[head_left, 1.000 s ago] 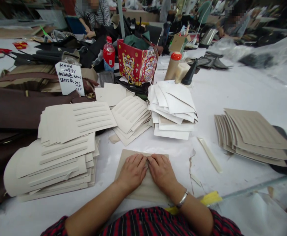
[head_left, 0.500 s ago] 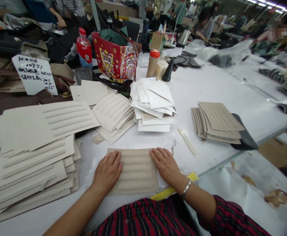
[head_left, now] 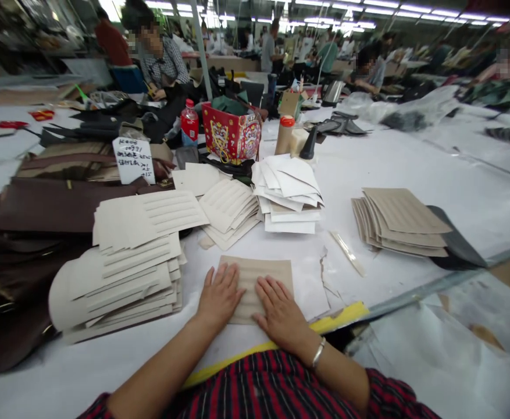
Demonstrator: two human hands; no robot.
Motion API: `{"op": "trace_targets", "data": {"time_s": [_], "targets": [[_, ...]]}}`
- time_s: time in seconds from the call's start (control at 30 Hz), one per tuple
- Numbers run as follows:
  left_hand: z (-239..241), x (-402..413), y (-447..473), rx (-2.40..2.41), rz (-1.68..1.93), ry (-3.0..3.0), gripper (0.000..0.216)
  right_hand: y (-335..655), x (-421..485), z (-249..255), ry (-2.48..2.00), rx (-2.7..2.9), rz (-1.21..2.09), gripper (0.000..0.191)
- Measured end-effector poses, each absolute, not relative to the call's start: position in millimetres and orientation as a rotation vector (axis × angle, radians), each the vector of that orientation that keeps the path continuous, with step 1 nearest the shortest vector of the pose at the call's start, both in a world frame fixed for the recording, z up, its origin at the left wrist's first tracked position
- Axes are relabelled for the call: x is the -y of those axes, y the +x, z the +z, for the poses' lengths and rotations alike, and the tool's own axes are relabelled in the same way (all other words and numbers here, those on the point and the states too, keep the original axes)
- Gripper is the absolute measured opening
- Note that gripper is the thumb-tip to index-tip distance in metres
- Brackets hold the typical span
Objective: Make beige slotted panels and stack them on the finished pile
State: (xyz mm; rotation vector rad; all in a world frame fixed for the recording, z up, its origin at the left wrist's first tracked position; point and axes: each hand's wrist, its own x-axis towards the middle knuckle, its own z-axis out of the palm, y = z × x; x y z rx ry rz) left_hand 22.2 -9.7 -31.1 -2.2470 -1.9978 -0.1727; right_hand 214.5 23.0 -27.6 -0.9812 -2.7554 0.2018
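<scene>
In the head view, a tan ribbed panel [head_left: 249, 291] is laid flat on the white tabletop [head_left: 368, 163], close in front of the striped shirt [head_left: 255, 384]. Its left side is covered by the left hand [head_left: 220, 294], and its lower right part is covered by the right hand [head_left: 278, 308]; a silvery bracelet [head_left: 319, 353] is worn on the right wrist. The fingers of both hands are extended and laid palm-down over the panel, with nothing clenched or grasped. To the left, a tall pile of cream panels [head_left: 124, 291] is stacked unevenly, and behind the worked panel a smaller cream stack [head_left: 228, 203] is placed just beside a heap of white sheets [head_left: 286, 180]. On the right, a pale strip [head_left: 346, 253] is seen lying on the tabletop, and farther over, a stack of tan panels [head_left: 405, 212] is set partly on a dark flat piece [head_left: 462, 241]. Yellow material [head_left: 342, 317] is seen along the near edge.
</scene>
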Motion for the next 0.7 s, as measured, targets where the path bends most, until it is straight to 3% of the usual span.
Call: {"op": "trace_targets", "data": {"time_s": [0.23,0.33,0.53,0.7], "targets": [[-50.1,95.2,18.5,1.667,-0.292,-2.299,0.042,213.9,-14.1,-26.8,-1.002,2.744,0.284,0.058],[-59.8,88.7,3.6,1.52,-0.449,-2.337,0.044,234.2,-42.5,-11.2,-1.035,2.687,0.282,0.047],[-67.6,35.8,11.4,1.632,-0.621,-2.317,0.057,311.6,-143.5,18.9,-2.168,2.099,-0.057,0.04],[-65.4,16.0,31.5,1.876,-0.394,-2.385,0.06,338.2,-180.8,6.1,-2.331,2.042,0.097,0.03]]}}
